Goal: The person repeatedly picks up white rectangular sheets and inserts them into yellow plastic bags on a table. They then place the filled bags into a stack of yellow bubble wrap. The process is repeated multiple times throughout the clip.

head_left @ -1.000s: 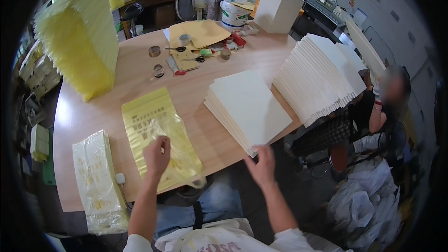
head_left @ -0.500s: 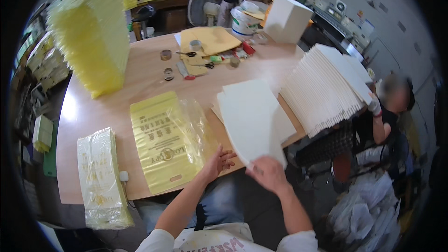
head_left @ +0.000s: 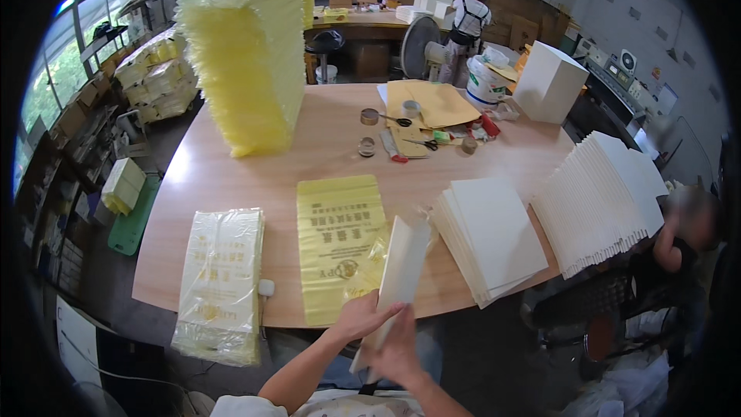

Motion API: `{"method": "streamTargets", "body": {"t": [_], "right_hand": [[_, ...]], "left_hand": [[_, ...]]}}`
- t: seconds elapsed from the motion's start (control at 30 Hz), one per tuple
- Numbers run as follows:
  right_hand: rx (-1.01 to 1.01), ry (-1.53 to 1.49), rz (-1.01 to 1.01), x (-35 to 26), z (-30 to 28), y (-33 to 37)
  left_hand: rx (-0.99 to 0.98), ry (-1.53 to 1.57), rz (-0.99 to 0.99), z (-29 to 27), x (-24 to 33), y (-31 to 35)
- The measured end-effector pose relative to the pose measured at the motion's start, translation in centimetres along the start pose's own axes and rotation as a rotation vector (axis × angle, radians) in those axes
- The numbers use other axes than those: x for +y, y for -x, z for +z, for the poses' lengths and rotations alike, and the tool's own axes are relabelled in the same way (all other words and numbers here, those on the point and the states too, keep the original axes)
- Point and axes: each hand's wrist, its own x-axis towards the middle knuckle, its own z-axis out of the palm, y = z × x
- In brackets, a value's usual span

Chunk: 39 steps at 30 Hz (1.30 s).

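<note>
A thin sheaf of white paper [head_left: 404,259] stands on edge, tilted, over the table's near edge. My left hand [head_left: 363,316] grips its left side near the lower end. My right hand [head_left: 397,347] closes on the right side of its lower part, slightly blurred. Behind and left of the sheaf lies a flat yellow plastic bag [head_left: 336,216] with dark print, its near right part covered by a crumpled clear film. Beside the sheaf, on the right, rests a slightly fanned pile of white paper [head_left: 494,239].
A packed yellow-white bundle [head_left: 220,270] overhangs the near left edge. Tall stacked yellow bags [head_left: 247,69] stand at the far left. Scissors [head_left: 424,144], tape rolls [head_left: 370,116] and brown envelopes [head_left: 432,104] lie farther back. Zigzag-stacked white paper [head_left: 602,201] stands right, near a seated person [head_left: 671,255].
My hands have raised a sheaf of white paper off the right pile and brought it left, beside the yellow bag, turning it on edge. My view has tilted up and shifted left.
</note>
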Motion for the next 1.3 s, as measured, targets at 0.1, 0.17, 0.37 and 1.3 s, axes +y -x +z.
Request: {"method": "streamTargets", "body": {"t": [0.1, 0.17, 0.37, 1.3], "right_hand": [[-0.002, 0.043, -0.205, -2.6, -0.7, -0.4], [0.117, -0.218, 0.047, -1.5, -1.6, -0.2], [-0.134, -1.261, 0.667, 4.0, -8.6, 0.3], [-0.440, -1.715, 0.956, 8.8, 9.8, 8.7]], "left_hand": [[-0.018, 0.243, -0.130, -3.1, -2.3, 0.6], [-0.148, 0.560, -0.163, -4.6, -1.9, 1.7], [-0.240, 0.660, 0.238, -1.3, -0.3, -0.3], [-0.442, 0.500, 0.089, -0.1, -0.6, 7.6]]}}
